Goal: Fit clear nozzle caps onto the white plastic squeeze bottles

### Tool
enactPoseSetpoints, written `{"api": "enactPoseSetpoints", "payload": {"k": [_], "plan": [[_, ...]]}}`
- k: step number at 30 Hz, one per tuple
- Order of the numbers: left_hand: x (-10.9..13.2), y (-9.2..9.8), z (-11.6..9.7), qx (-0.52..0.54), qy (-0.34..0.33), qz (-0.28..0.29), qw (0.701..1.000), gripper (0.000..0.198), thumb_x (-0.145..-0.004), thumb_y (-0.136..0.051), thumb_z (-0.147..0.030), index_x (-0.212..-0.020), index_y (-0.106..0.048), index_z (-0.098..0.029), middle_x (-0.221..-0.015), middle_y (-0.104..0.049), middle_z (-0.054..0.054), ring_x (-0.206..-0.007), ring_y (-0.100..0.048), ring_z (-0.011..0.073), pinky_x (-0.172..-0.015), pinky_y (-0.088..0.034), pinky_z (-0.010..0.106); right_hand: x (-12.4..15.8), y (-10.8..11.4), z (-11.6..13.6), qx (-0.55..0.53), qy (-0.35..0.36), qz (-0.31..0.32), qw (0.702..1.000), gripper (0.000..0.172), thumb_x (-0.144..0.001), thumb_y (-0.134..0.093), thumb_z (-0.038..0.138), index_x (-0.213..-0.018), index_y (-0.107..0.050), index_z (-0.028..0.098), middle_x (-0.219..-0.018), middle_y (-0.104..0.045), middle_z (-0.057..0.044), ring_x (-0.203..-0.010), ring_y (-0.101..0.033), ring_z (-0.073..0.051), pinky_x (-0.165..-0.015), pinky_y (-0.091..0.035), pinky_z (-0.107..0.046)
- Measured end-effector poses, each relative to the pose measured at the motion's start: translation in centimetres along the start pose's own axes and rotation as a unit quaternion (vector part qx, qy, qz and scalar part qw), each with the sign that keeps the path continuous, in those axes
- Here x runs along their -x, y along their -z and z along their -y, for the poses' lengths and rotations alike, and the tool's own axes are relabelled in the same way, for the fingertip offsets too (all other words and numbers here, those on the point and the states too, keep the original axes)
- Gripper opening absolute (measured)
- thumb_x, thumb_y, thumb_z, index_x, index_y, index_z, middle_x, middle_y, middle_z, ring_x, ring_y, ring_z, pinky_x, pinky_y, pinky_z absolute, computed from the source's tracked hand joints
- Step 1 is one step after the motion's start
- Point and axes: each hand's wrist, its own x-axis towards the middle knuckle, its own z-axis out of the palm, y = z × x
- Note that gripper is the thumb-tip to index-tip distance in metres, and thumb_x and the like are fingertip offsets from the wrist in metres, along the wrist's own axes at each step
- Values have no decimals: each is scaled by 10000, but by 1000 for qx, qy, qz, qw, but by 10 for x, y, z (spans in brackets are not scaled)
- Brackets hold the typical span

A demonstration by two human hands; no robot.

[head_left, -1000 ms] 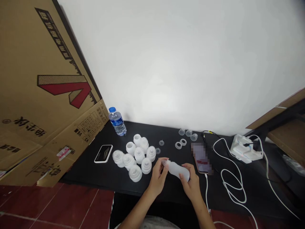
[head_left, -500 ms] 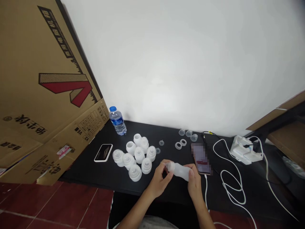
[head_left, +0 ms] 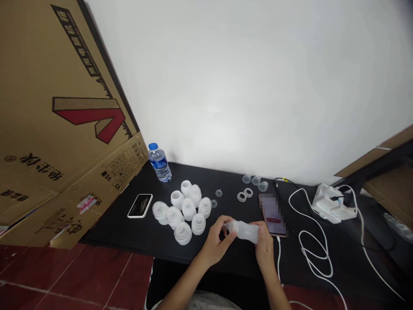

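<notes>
A frosted white plastic bottle (head_left: 245, 231) lies sideways between my hands, above the black table. My left hand (head_left: 218, 240) pinches its narrow end, and my right hand (head_left: 264, 245) wraps its wide end. Left of my hands stands a cluster of several frosted white bottle caps (head_left: 189, 209); the nearest cap (head_left: 198, 224) is close to my left hand. Beyond the bottle lie several small clear cups (head_left: 256, 180), several translucent rings (head_left: 244, 195) and small clear discs (head_left: 218, 193).
A blurred phone (head_left: 273, 217) lies right of my right hand, beside a white cable (head_left: 314, 247) and a white charger (head_left: 332, 204). A power bank (head_left: 140, 206) and a water bottle (head_left: 159, 163) stand at the left. Large cardboard (head_left: 64, 107) leans beyond them.
The bottle has turned slightly towards level and shifted right. My right hand has moved up to its wide end, and my left hand has moved slightly right.
</notes>
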Motion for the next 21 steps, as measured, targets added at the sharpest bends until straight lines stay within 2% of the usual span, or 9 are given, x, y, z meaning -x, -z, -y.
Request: {"api": "enactPoseSetpoints", "payload": {"k": [3,7,12,15,21], "plan": [[-1,-1,7,4,27,-19,999,420,-1004,-729,-561,-1252,-719,-221,-1080,-735,70,-734,-563,156,-693,-483,291,2,0,0,6,14,-5,1000,552,-1155,-354,631,-1037,-710,226,-864,-750,-68,-704,-691,-245,-611,-531,-322],[-2,-2,15,33,56,-38,997,404,-1004,-725,-603,-1040,-709,-200,-847,-641,9,-690,-528,144,-639,-412,261,4,-1,2,6,34,12,999,521,-1130,-412,653,-1093,-708,226,-918,-776,-83,-760,-726,-263,-632,-550,-325],[-1,0,9,-20,29,-26,999,328,-1032,-707,-536,-1067,-725,-210,-853,-645,6,-709,-536,156,-670,-429,276,2,-2,-2,-2,13,16,1000,538,-1137,-395,649,-1023,-713,229,-848,-752,-69,-716,-698,-250,-617,-537,-320],[1,0,4,-54,-8,-15,998,264,-1018,-725,-474,-1096,-725,-222,-930,-686,28,-763,-570,178,-699,-447,291,-1,0,-4,-23,-17,21,999,569,-1141,-374,652,-965,-712,230,-806,-723,-55,-690,-670,-238,-619,-531,-318],[7,-1,8,-65,-60,-14,996,259,-1021,-736,-437,-1177,-707,-232,-1033,-717,58,-836,-623,199,-731,-489,301,-9,-2,-2,-106,-101,81,986,639,-1073,-410,764,-877,-699,229,-705,-632,-23,-599,-577,-203,-499,-433,-283]]}}
